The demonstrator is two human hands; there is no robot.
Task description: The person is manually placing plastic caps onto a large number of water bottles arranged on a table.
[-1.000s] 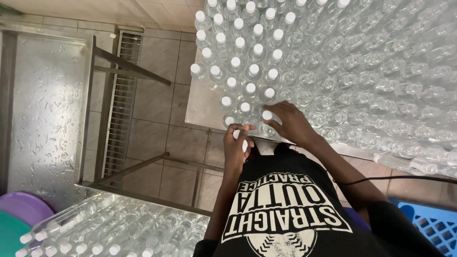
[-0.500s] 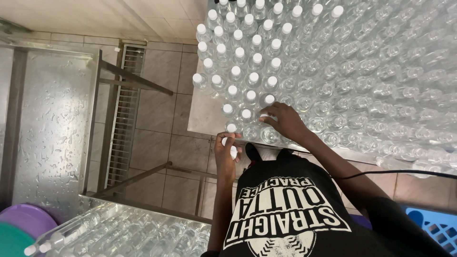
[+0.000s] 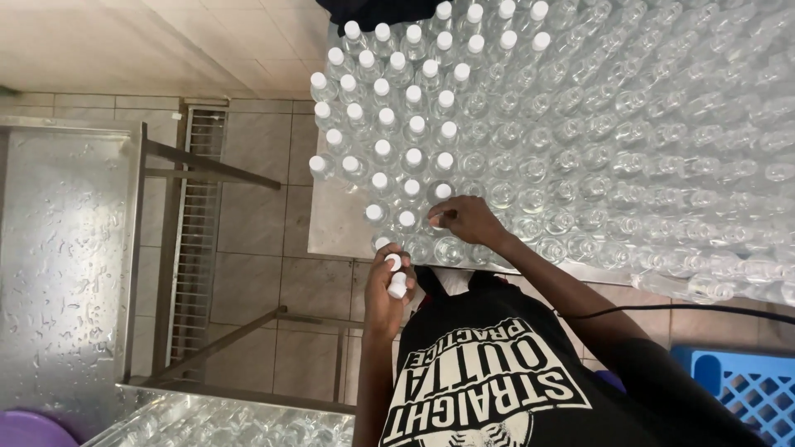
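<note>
Holding small white caps (image 3: 397, 285), the left hand (image 3: 387, 291) is curled up tight, just off the near edge of the surface (image 3: 335, 222). One cap sits at the top of its fingers and another pokes out lower down. The right hand (image 3: 466, 223) rests on the surface, its fingers bent and pinched close at the top of a clear bottle (image 3: 448, 247) in the rows nearest the edge. If a cap is under those fingers, it is hidden.

Many clear bottles cover the surface. The ones at the left end of the surface have white caps on (image 3: 389, 124). The ones beside the right hand and out to the right are open on top (image 3: 629, 149). A wet metal table (image 3: 58, 248) stands well apart to the left of the surface, across the tiled floor (image 3: 248, 273). A blue crate (image 3: 737, 385) sits below the surface's right part.
</note>
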